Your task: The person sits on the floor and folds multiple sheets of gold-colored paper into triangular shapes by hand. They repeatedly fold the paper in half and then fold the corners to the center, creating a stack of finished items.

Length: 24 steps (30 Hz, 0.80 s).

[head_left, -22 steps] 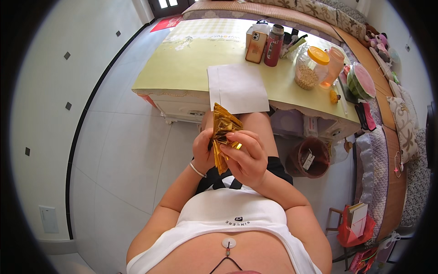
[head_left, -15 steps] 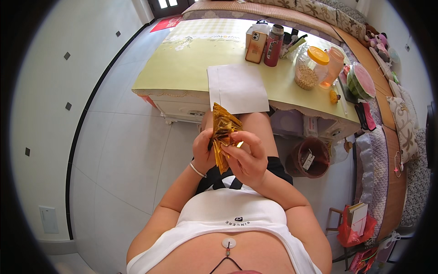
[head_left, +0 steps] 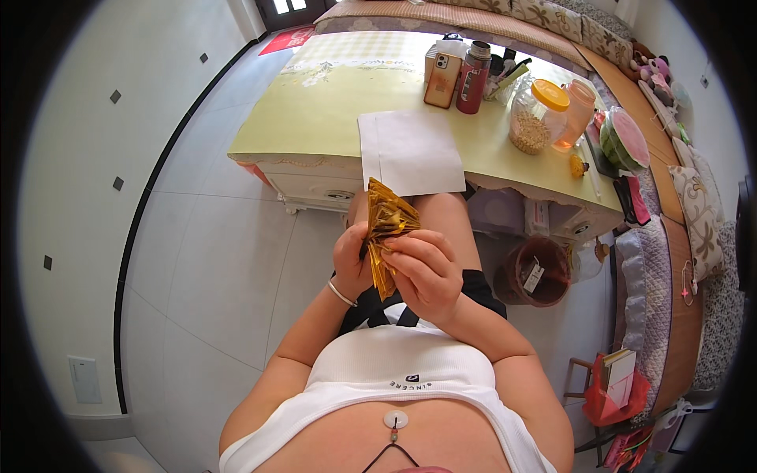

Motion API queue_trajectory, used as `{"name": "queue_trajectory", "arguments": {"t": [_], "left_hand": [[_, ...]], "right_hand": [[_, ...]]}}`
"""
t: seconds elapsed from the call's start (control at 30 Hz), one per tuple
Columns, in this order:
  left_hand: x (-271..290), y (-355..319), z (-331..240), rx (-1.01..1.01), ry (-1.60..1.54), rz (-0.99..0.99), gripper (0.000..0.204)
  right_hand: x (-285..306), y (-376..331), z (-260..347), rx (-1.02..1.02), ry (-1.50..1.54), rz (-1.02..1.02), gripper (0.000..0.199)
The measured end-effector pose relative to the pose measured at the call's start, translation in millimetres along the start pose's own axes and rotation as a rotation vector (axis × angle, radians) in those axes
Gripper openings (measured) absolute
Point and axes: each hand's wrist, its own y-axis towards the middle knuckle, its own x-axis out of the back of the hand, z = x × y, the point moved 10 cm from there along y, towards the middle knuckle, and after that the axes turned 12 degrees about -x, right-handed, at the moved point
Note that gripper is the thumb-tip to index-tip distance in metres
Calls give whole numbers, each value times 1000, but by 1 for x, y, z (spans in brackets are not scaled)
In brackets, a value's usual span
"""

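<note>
L hand (head_left: pixel 351 264) curled, gripping gold foil bundle (head_left: pixel 386 236) fr left | R hand (head_left: pixel 426 272) pinches its lower strip, fingers bent | bundle held over lap, near surface (head_left: pixel 315 118) edge, below white sheet (head_left: pixel 410 154)

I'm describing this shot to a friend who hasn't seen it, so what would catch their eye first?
First the crinkled gold foil, held up over the lap between the left hand and the right hand. Beyond it a white sheet of paper lies at the near edge of the pale yellow table, and an orange-lidded jar stands toward its right end.
</note>
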Motion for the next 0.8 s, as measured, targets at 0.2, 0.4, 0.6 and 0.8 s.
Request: {"name": "queue_trajectory", "arguments": {"t": [0.2,0.4,0.6,0.8], "left_hand": [[4,-13,27,163,-138,-45,49],[5,-16,33,188,-129,-38,50],[9,-28,52,288,-229,-76,51],[6,-29,51,324,-298,-71,54]], "right_hand": [[2,0,-9,-92,100,-50,27],[0,1,-9,-54,111,28,26],[-2,5,-19,-148,100,16,27],[-3,3,-20,-171,98,92,50]]}}
